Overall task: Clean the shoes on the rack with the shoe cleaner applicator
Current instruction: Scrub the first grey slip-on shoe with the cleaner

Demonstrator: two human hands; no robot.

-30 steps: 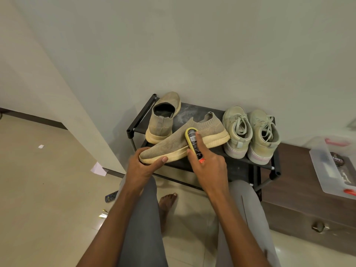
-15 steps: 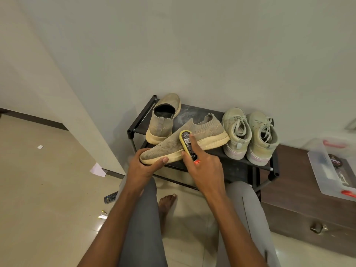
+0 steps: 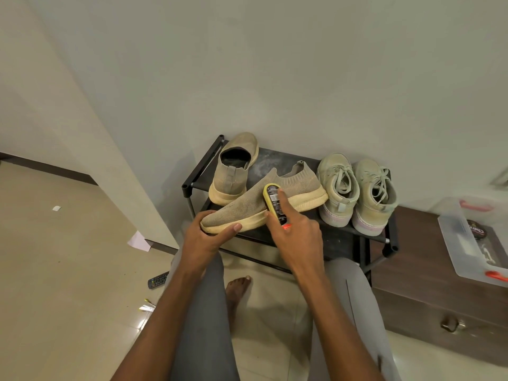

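Observation:
A beige knit slip-on shoe [image 3: 244,207] lies sideways across the front of the black shoe rack [image 3: 341,237], toe to the left. My left hand [image 3: 204,239] grips its toe, thumb along the sole edge. My right hand [image 3: 295,235] holds the yellow shoe cleaner applicator [image 3: 272,200] pressed against the shoe's side at mid-length, index finger laid along its label. The matching slip-on [image 3: 233,169] stands at the rack's back left. Two pale green lace-up sneakers [image 3: 357,191] stand side by side on the right.
A brown cabinet [image 3: 428,276] sits right of the rack with a clear plastic box [image 3: 467,243] on it. On the tiled floor at the left lie a remote control [image 3: 157,279] and paper scraps. My knees and a bare foot are below the rack.
My right hand has slid the applicator along the shoe's side, first left toward the toe, then slightly back up. My left hand stays on the toe.

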